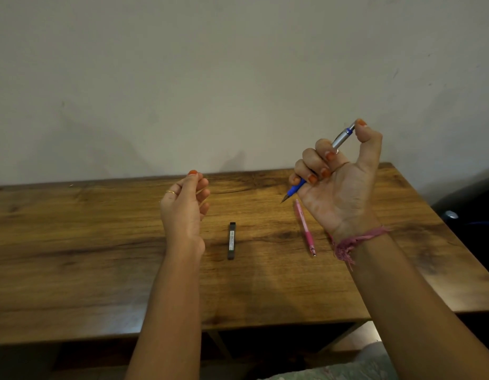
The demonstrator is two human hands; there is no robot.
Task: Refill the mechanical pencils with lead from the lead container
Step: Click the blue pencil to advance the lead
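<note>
Right hand [337, 176] grips blue pencil [317, 163] | barrel mid-section hidden by fingers

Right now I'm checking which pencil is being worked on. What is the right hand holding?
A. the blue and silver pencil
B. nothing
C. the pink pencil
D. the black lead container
A: the right hand grips the blue and silver pencil, thumb on its top end, while the pink pencil and the lead container lie on the table.
</note>
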